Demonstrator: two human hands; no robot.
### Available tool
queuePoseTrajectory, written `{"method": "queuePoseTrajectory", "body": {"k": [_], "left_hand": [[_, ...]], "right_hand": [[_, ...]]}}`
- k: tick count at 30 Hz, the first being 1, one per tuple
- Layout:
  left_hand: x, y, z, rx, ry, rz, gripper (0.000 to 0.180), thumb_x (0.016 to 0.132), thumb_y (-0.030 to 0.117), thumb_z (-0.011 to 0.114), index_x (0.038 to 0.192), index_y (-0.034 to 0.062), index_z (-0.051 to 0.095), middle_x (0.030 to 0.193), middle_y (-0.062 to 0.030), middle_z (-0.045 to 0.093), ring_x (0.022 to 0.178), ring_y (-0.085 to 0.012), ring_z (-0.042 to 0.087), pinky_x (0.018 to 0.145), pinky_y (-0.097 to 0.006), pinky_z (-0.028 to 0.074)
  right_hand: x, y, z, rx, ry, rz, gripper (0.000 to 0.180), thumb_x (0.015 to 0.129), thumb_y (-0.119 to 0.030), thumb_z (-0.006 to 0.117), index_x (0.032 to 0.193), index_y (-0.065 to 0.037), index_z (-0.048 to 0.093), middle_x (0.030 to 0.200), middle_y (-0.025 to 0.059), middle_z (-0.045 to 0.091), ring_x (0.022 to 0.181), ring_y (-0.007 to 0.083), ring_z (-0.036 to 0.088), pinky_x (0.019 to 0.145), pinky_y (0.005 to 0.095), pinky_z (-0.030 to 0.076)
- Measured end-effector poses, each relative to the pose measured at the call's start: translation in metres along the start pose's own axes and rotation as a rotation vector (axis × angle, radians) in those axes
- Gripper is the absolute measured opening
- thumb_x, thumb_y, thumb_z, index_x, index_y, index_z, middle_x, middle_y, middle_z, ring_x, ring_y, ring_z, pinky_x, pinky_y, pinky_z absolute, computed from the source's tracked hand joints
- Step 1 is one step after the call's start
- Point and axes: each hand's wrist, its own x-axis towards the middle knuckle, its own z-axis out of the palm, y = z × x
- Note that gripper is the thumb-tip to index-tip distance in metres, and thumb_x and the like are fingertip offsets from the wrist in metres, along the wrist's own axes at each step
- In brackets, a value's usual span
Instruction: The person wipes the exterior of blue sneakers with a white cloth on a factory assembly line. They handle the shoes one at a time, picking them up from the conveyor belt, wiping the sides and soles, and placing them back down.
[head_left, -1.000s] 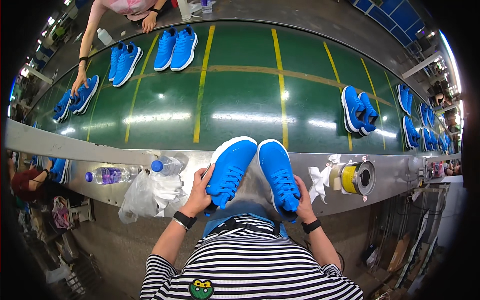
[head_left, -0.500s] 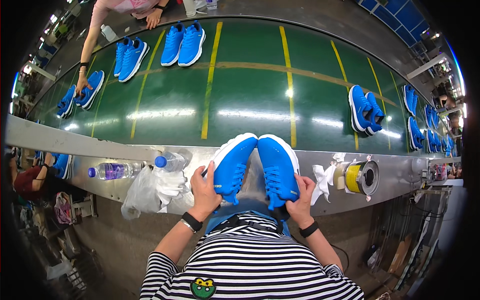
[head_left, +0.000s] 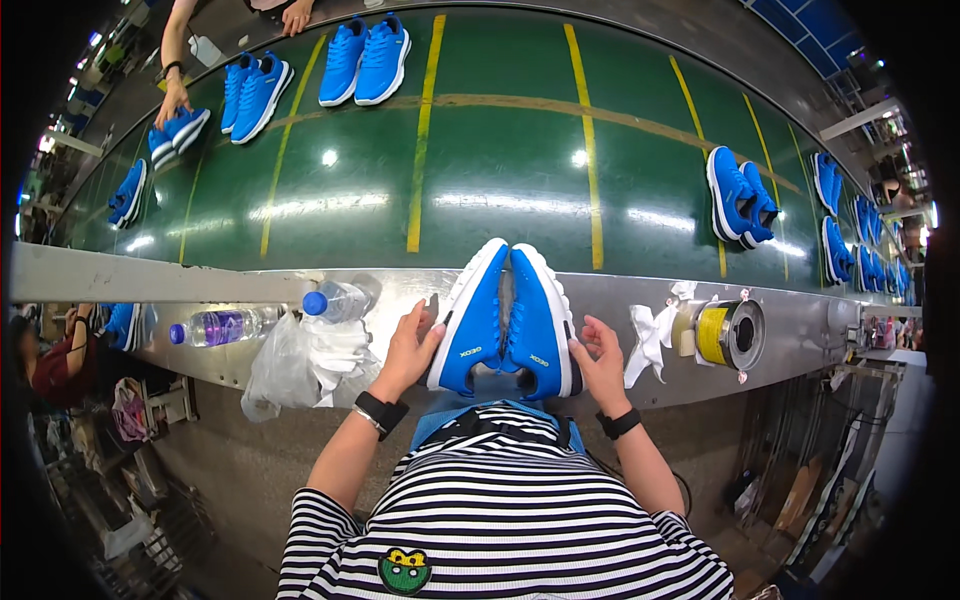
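A pair of blue sneakers with white soles stands before me on the metal ledge, toes toward the belt. The left sneaker (head_left: 474, 325) and the right sneaker (head_left: 538, 325) lean inward, soles facing out and toes close together, so their openings are largely hidden. Beside the left sneaker's sole is my left hand (head_left: 408, 350), fingers apart and thumb close to the heel. My right hand (head_left: 600, 365) flanks the other heel, its fingers loosely spread. Whether either hand still touches a sole I cannot tell.
Beyond the ledge (head_left: 420, 290) runs a green belt (head_left: 500, 150) with yellow lines, carrying several blue sneaker pairs. Left on the ledge are two bottles (head_left: 225, 327) (head_left: 338, 300) and a plastic bag (head_left: 275, 365); right, crumpled paper (head_left: 650, 340) and a can (head_left: 728, 335). Another person's hand (head_left: 175, 100) holds sneakers.
My hands have come off their grip on the sneakers and opened. The pair has turned from soles down-and-out to leaning inward on the ledge. At far left, the other person has lifted a sneaker pair.
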Motion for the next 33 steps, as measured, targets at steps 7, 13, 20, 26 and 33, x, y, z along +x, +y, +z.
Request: {"method": "queuePoseTrajectory", "body": {"k": [7, 13, 20, 26, 33], "left_hand": [[0.013, 0.0, 0.001, -0.181, -0.162, -0.194, 0.053, 0.091, 0.042, 0.033, 0.122, 0.0007, 0.045, 0.119, -0.0193, 0.05, 0.113, -0.0258, 0.045, 0.095, -0.03, 0.033], [0.013, 0.003, 0.002, -0.213, -0.23, -0.238, 0.056, 0.091, 0.044, 0.031, 0.124, -0.0003, 0.042, 0.123, -0.0168, 0.047, 0.117, -0.023, 0.042, 0.098, -0.028, 0.03], [0.013, 0.009, 0.001, -0.236, -0.283, -0.182, 0.053, 0.092, 0.04, 0.032, 0.13, 0.0032, 0.035, 0.129, -0.0145, 0.041, 0.121, -0.021, 0.037, 0.1, -0.029, 0.026], [0.021, 0.006, 0.001, -0.251, -0.289, -0.087, 0.052, 0.093, 0.038, 0.032, 0.13, 0.0026, 0.033, 0.131, -0.0152, 0.039, 0.122, -0.0225, 0.035, 0.101, -0.028, 0.025], [0.039, 0.039, -0.016, -0.44, -0.207, -0.254, 0.053, 0.093, 0.039, 0.032, 0.124, -0.0045, 0.04, 0.118, -0.0143, 0.049, 0.106, -0.0174, 0.047, 0.092, -0.027, 0.035]], "right_hand": [[0.004, 0.024, 0.002, 0.178, -0.092, 0.156, 0.032, 0.083, -0.018, 0.057, 0.11, -0.002, 0.052, 0.101, 0.0109, 0.055, 0.09, 0.0152, 0.055, 0.079, 0.0268, 0.045], [0.01, 0.016, -0.002, 0.245, -0.295, 0.179, 0.038, 0.089, -0.024, 0.047, 0.12, -0.002, 0.045, 0.115, 0.0118, 0.051, 0.104, 0.0155, 0.048, 0.089, 0.0263, 0.037], [0.014, 0.042, 0.002, 0.392, -0.404, 0.255, 0.053, 0.085, -0.029, 0.053, 0.129, -0.005, 0.035, 0.123, 0.0152, 0.045, 0.114, 0.0229, 0.042, 0.096, 0.0317, 0.031], [0.021, 0.03, 0.007, 0.327, -0.357, 0.286, 0.053, 0.084, -0.027, 0.055, 0.129, -0.005, 0.036, 0.112, 0.0149, 0.051, 0.103, 0.0188, 0.048, 0.088, 0.0291, 0.038], [0.043, -0.002, -0.003, 0.599, -0.267, 0.423, 0.049, 0.088, -0.028, 0.05, 0.127, -0.001, 0.038, 0.114, 0.0096, 0.052, 0.098, 0.0134, 0.052, 0.083, 0.0244, 0.041]]}}
